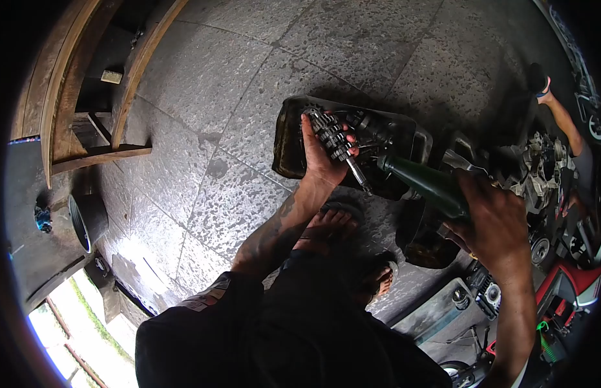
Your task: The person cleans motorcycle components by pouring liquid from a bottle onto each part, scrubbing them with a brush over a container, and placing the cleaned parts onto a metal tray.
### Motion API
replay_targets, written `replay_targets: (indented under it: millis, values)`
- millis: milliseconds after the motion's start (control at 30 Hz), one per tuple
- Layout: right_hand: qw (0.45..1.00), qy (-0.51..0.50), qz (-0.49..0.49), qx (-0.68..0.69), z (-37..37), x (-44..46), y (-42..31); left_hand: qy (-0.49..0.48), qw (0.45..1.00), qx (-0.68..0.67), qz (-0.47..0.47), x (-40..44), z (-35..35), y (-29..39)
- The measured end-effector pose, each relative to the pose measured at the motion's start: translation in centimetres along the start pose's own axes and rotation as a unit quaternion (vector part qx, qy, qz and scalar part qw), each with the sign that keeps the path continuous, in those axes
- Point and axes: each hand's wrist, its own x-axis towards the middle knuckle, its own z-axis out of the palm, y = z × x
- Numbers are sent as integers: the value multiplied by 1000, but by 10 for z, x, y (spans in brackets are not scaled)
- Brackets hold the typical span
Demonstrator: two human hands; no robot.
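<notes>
My left hand (324, 161) is wrapped round a metal gear shaft (331, 137), a stack of toothed gears whose bare rod end points down and to the right. A dark green bottle (426, 185) lies in the grip of my right hand (493, 223), tilted with its neck toward the gear shaft. The bottle's mouth is beside the shaft, apart from it. Under both is a dark, oily cut-open container (286, 139) on the floor, with dark metal parts (371, 127) in it.
Another dark container (430, 253) sits below the bottle. Engine parts (543, 161) and a red motorcycle panel (575, 284) are at the right. Another person's leg (563, 123) shows at upper right. A wooden frame (100, 158) and a bucket (87, 222) stand at left.
</notes>
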Motion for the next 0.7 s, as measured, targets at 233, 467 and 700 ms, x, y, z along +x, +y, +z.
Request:
replay_targets:
  millis: [233,467,700]
  values:
    - [1000,12,-17,-16,-1,0,0,21,999,-35,-29,5,-5,0]
    - [1000,21,-12,10,1,0,2,-1,999,-31,-11,5,-11,5]
    - [999,-4,-38,-18,7,-8,5,0,999,-33,0,7,-9,8]
